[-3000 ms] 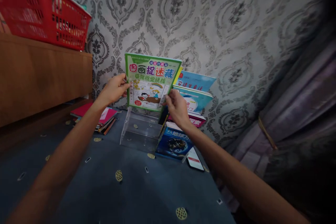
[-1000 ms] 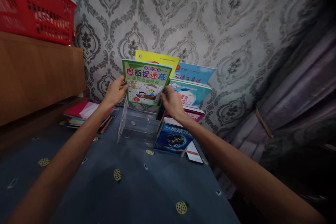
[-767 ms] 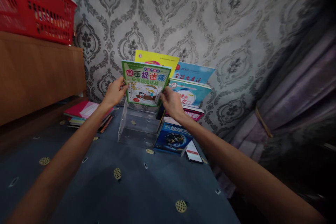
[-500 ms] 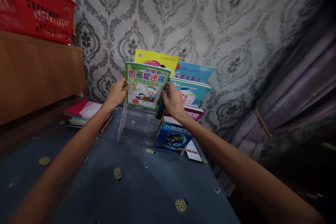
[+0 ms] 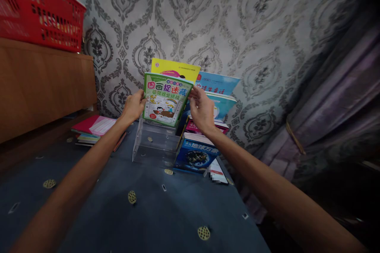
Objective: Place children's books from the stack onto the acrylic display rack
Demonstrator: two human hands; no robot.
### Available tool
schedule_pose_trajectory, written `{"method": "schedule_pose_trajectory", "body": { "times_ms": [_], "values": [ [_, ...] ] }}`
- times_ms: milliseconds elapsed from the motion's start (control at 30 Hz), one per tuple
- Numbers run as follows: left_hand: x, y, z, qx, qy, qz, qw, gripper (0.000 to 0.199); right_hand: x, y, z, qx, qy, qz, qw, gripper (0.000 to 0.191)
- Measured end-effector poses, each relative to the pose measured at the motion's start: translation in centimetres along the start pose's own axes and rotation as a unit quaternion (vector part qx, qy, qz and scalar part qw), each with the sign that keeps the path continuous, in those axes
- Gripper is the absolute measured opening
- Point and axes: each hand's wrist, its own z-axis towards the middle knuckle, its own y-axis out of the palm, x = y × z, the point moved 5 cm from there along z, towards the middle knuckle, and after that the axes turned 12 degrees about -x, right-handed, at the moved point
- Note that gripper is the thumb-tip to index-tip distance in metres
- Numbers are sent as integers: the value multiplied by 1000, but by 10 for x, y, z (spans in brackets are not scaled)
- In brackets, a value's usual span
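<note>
A green children's picture book [image 5: 166, 101] stands upright in the left half of a clear plastic book rack [image 5: 156, 146]. My left hand [image 5: 133, 106] pinches its left edge, thumb towards the front. At its upper right edge my right hand [image 5: 203, 108] has its fingers bent round the border. Right behind it rises a yellow book [image 5: 175, 65]. In the rack's right half, books stand in tiers: a light-blue one [image 5: 218, 83] at the back, a teal one [image 5: 224, 103], a magenta one [image 5: 196, 125] and a dark-blue earth book [image 5: 196, 156] in front. My right hand partly covers the teal and magenta ones.
A stack of books and papers [image 5: 92, 126] lies left of the rack. A phone [image 5: 219, 172] rests by its right front corner. The dark-blue cloth [image 5: 103, 205] covers the table. A red basket [image 5: 56, 19] sits on a wooden cabinet [image 5: 44, 83]. Curtains [image 5: 297, 122] hang at right.
The green book has dropped slightly in the rack. My right hand has shifted a little up and right along its edge, while my left hand stays at the left edge.
</note>
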Motion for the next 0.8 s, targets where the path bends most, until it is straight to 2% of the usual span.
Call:
{"method": "schedule_pose_trajectory", "body": {
  "times_ms": [200, 367, 633, 733, 800],
  "values": [
    [1, 2, 1, -1, 3, 10, 1000, 16, 0, -3, 3, 10, -1, -5, 1000, 41],
    [-3, 7, 1, -11, -12, 41, 999, 17, -3, 0, 1, -9, 0, -26, 1000, 45],
    [-10, 28, -4, -66, -39, 92, 993, 16, -13, -1, -14, 13, -23, -97, 995, 43],
    [-11, 31, -5, -68, -41, 100, 992, 17, -22, 7, -30, -21, -47, -129, 990, 43],
    [-11, 32, -4, -65, -40, 110, 991, 18, -25, 18, -41, -70, -54, -136, 987, 45]
  ]
}}
